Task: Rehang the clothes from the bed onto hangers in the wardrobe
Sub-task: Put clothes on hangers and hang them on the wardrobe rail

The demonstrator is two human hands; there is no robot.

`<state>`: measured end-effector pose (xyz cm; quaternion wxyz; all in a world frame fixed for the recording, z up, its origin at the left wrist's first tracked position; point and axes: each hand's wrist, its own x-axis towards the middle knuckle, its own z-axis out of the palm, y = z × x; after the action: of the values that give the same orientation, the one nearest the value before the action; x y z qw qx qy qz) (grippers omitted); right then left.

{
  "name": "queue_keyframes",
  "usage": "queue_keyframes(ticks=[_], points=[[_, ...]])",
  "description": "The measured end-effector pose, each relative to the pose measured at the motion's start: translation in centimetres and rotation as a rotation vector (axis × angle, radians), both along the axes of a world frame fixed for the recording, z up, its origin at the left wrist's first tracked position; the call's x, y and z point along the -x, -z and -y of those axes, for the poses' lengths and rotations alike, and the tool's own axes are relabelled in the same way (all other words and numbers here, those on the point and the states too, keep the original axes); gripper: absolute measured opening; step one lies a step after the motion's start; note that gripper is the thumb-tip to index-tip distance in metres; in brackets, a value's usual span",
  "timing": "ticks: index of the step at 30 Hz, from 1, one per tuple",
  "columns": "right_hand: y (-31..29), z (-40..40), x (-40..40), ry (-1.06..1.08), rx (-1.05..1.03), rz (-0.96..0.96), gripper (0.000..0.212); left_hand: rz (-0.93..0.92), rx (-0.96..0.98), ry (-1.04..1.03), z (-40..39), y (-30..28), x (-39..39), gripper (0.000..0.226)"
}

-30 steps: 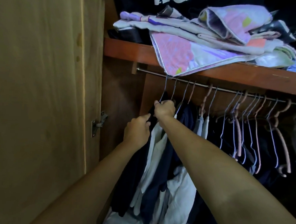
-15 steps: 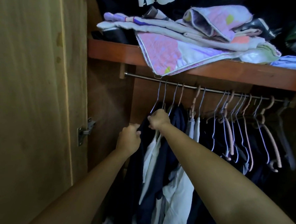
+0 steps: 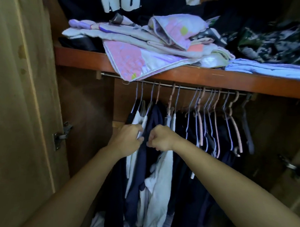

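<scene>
Only one piece of lettering can be read: large white block capitals "NG" on a black fabric garment (image 3: pixel 92 2) lying at the back, above the reddish-brown wooden wardrobe shelf (image 3: pixel 199 77). The letters are cut off by the top edge of the view, and part of a further white letter shows to their right, too incomplete to read. Nothing else on or below that shelf bears legible text.
</scene>
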<state>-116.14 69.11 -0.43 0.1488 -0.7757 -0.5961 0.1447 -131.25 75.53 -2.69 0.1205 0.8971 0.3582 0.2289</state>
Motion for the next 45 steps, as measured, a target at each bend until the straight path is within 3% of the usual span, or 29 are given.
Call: queue_keyframes(ticks=[3,10,18,25,34,45], points=[[-0.5,5.3,-1.2,0.001,0.047,0.050,0.025,-0.192,0.145,0.158,2.8,-1.3,-1.3,0.019],[0.7,18.4,-5.4,0.162,0.160,0.114,0.029,-0.444,0.246,0.394,11.5,-0.4,-7.2,0.025],[2.7,31.5,-9.7,0.439,0.217,0.112,0.021,-0.547,0.224,0.749,22.0,2.0,-16.6,0.028],[5.3,40.2,-10.8,0.784,0.225,0.075,0.017,-0.512,0.093,1.048,29.6,2.4,-23.5,0.018],[9.2,48.7,-2.5,1.313,0.240,-0.001,0.020,-0.695,-0.018,1.625,40.0,5.6,-25.5,0.020],[12.1,56.9,14.4,1.936,0.258,-0.131,0.021,-0.809,-0.267,2.221,54.6,9.5,-17.7,0.030]])
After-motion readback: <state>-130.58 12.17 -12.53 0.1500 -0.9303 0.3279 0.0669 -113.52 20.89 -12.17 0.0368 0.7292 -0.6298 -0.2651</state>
